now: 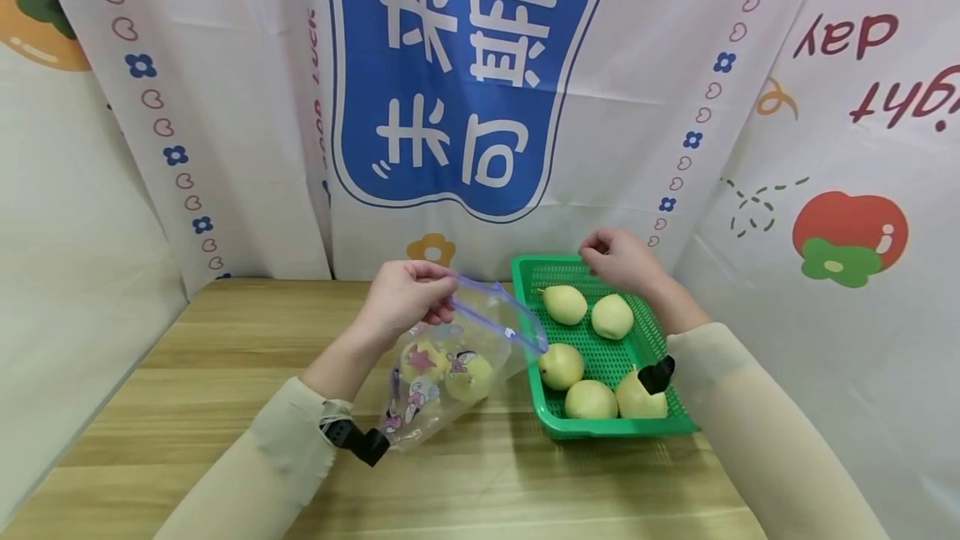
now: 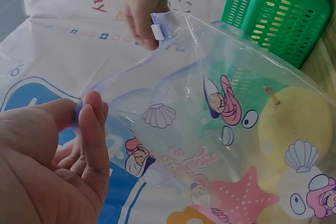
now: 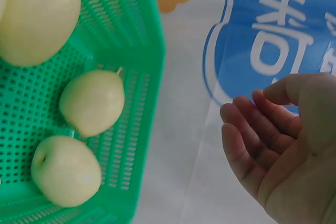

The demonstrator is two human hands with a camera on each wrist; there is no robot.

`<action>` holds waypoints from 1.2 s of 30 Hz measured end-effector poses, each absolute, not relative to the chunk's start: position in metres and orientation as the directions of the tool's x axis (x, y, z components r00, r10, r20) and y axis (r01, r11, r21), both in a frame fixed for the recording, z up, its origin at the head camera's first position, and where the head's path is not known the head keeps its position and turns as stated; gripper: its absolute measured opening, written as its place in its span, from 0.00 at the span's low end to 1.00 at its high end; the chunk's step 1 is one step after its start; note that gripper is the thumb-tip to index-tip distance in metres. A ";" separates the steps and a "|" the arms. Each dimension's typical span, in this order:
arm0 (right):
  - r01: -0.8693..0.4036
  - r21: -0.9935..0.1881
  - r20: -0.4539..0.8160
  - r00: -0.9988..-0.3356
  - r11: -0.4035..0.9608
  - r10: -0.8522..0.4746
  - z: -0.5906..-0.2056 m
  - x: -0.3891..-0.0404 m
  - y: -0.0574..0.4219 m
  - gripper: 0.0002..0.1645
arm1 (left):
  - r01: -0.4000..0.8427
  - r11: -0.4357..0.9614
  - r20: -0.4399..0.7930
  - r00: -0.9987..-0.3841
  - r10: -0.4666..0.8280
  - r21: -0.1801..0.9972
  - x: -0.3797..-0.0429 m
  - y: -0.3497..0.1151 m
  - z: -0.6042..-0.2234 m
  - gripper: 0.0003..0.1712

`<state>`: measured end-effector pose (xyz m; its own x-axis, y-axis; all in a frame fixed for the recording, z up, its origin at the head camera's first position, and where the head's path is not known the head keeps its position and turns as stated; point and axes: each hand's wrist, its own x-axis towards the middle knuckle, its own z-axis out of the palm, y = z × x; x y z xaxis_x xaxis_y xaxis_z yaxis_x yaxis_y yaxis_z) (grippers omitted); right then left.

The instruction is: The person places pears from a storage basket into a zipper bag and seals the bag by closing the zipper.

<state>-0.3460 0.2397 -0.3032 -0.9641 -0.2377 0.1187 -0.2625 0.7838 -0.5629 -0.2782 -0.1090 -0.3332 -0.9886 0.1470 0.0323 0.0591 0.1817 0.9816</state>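
My left hand (image 1: 408, 298) pinches the purple-edged mouth of a clear zip bag (image 2: 178, 103) between thumb and fingers. Cartoon prints, shells and a pink starfish decorate the bag, which leans on the table with pale yellow pears (image 1: 471, 380) inside. The bag's mouth gapes, and a white slider (image 1: 510, 332) sits on its purple strip. Over the back of a green basket (image 1: 622, 427) hovers my right hand (image 1: 618, 259); the right wrist view shows its fingers loosely bent with nothing between them. Several pears (image 3: 93, 103) lie in the basket.
The basket stands to the right of the bag, close against it, on a wooden table (image 1: 225, 407). Printed white cloth (image 1: 637, 107) hangs behind the table and along both sides.
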 end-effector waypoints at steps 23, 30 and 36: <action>-0.090 -0.417 -0.082 -0.987 0.904 -0.136 -0.345 -0.383 0.289 0.25 | 0.023 0.243 -0.001 -0.995 0.100 0.970 -0.275 -0.110 -0.331 0.14; -0.047 -0.296 -0.330 -0.932 0.954 -0.149 -0.365 -0.388 0.290 0.37 | 0.012 0.240 -0.013 -0.994 0.104 0.971 -0.276 -0.112 -0.333 0.13; -0.044 -0.248 -0.437 -0.887 0.968 -0.153 -0.370 -0.386 0.286 0.38 | 0.009 0.237 -0.016 -0.995 0.102 0.972 -0.277 -0.114 -0.334 0.13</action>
